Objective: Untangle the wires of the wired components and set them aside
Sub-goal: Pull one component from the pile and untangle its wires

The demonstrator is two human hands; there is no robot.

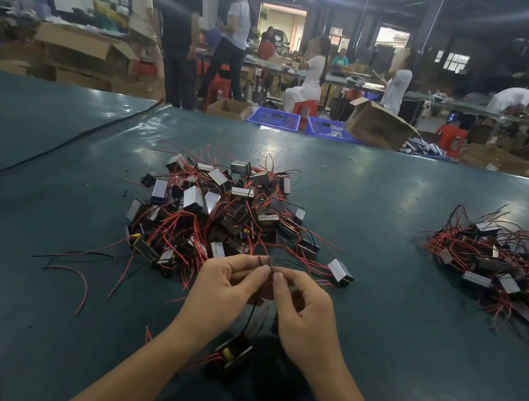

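**Pinching thin leads just short of the tangled heap**

Both hands raised just nearer than the tangled heap (219,214) of boxy, shiny-sided components bristling with thin red and black wires. Left hand (225,284): thumb and forefinger nipped onto the kinked tip of the leads (253,313), other fingers loosely curled. Right hand (301,310): thumb and forefinger pressed tip to tip just beside, seemingly on a lead too, too fine to be sure; remaining fingers bent underneath. Dangling below on those leads, nearer still than the heap, one small dark component (230,354) with a yellow core. Well right of the heap, a second, smaller bundle (501,269). Beneath everything, a smooth, glossy dark-green table mat (29,319).
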